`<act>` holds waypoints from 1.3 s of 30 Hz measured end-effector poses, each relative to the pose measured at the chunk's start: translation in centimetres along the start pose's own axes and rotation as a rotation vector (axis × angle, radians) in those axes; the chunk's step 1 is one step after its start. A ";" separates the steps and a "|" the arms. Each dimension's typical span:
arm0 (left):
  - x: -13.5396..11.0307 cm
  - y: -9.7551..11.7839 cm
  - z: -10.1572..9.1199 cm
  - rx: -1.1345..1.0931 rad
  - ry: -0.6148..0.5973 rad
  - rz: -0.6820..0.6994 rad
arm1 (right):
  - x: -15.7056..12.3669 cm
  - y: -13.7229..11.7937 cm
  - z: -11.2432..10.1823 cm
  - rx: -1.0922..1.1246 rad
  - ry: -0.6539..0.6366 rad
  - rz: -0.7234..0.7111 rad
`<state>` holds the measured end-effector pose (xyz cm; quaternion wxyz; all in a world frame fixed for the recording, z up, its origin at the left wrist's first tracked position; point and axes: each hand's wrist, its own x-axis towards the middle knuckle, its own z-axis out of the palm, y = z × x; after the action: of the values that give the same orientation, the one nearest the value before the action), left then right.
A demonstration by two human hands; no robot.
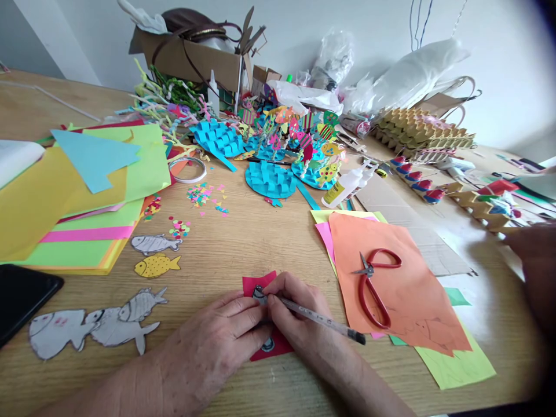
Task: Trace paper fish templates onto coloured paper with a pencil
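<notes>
My right hand (299,304) pinches a pen (324,319) with a clear barrel and a black end. Its tip is low, at a small grey fish cutout (259,293) on a piece of red paper (283,346). Flat across the cutout and paper lies my left hand (230,324), fingers stretched out and covering most of the cutout's middle. To the left are a yellow paper fish (156,265) and several grey-white fish cutouts (54,333). Red-handled scissors (367,272) rest with blades apart on orange paper (408,260), right of my hands.
Coloured paper sheets (143,150) and a black phone (26,298) lie left. Behind are confetti (204,196), a tape roll (189,169), blue woven paper pieces (270,180) and a glue bottle (343,186). Another person's arm (536,272) is at the right edge.
</notes>
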<state>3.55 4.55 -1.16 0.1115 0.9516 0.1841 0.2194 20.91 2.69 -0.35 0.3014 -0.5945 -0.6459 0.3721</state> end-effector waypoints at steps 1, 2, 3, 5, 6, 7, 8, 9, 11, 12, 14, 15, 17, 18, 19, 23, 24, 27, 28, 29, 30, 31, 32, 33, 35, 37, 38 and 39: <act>0.1 0.0 0.0 0.006 0.005 0.004 | 0.0 0.0 0.0 0.000 0.011 0.003; 0.1 -0.1 -0.1 0.012 0.009 0.005 | 0.0 0.1 0.0 -0.001 0.021 0.006; 0.1 -0.1 -0.1 0.020 0.013 0.006 | 0.0 0.1 0.0 -0.003 0.027 0.009; 0.1 -0.1 -0.1 0.034 0.019 0.008 | 0.1 0.1 0.1 -0.013 0.029 0.018; 0.1 -0.1 -0.2 0.041 0.024 0.011 | 0.1 0.1 0.1 -0.017 0.026 0.019; 0.1 -0.1 -0.2 0.050 0.032 0.017 | 0.1 0.0 0.1 -0.019 0.024 0.017; 0.1 -0.1 -0.3 0.059 0.039 0.024 | 0.1 0.0 0.1 -0.020 0.019 0.014; 0.0 0.0 -0.3 0.069 0.050 0.031 | 0.1 -0.1 0.1 -0.020 0.013 0.010; 0.0 0.1 -0.4 0.083 0.056 0.041 | 0.1 -0.2 0.1 -0.022 0.000 0.001; -0.1 0.1 -0.4 0.087 0.055 0.043 | 0.1 -0.3 0.1 -0.022 -0.004 -0.006; -0.2 0.1 -0.3 0.091 0.041 0.041 | 0.1 -0.3 0.0 -0.020 -0.012 -0.008; -0.2 0.0 -0.2 0.093 0.035 0.040 | 0.1 -0.4 0.0 -0.016 -0.018 -0.003; -0.3 -0.1 -0.1 0.097 0.021 0.045 | 0.1 -0.4 -0.1 -0.009 -0.027 0.012; -0.4 -0.1 0.0 0.099 0.012 0.052 | 0.1 -0.4 -0.1 -0.005 -0.027 0.019; -0.4 -0.2 0.0 0.100 0.004 0.060 | 0.1 -0.4 -0.2 -0.003 -0.019 0.024; -0.7 -0.2 0.1 0.083 0.000 0.053 | 0.3 -0.5 -0.2 -0.007 0.000 0.032; -0.7 -0.1 0.1 0.076 0.006 0.050 | 0.3 -0.5 -0.1 -0.013 0.000 0.030; -0.8 -0.1 0.1 0.082 0.008 0.051 | 0.2 -0.4 0.0 -0.029 0.020 0.012; -0.8 0.0 0.1 0.094 0.007 0.055 | 0.2 -0.4 0.1 -0.033 0.028 0.006; -0.8 0.0 0.1 0.109 0.008 0.058 | 0.2 -0.4 0.1 -0.037 0.033 0.002; -0.7 0.0 0.0 0.123 0.004 0.061 | 0.1 -0.4 0.2 -0.039 0.035 0.000; -0.7 0.0 -0.1 0.135 -0.003 0.064 | 0.1 -0.3 0.2 -0.040 0.034 0.002; -0.7 0.1 -0.1 0.142 -0.011 0.066 | 0.1 -0.3 0.2 -0.041 0.031 0.005; -0.7 0.1 -0.2 0.146 -0.027 0.062 | 0.1 -0.3 0.2 -0.043 0.027 0.007; -0.7 0.2 -0.3 0.145 -0.071 0.051 | 0.1 -0.2 0.2 -0.051 0.018 0.007; -0.8 0.2 -0.3 0.130 -0.105 0.033 | 0.0 -0.1 0.2 -0.062 0.009 0.000; -0.8 0.3 -0.3 0.122 -0.119 0.019 | 0.0 -0.1 0.2 -0.065 0.007 -0.006; -0.9 0.3 -0.3 0.117 -0.129 0.003 | -0.1 -0.2 0.3 -0.065 0.007 -0.014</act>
<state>2.78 3.96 -1.15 0.0669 0.9689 0.1878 0.1464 20.62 2.60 -0.36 0.2866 -0.6009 -0.6607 0.3469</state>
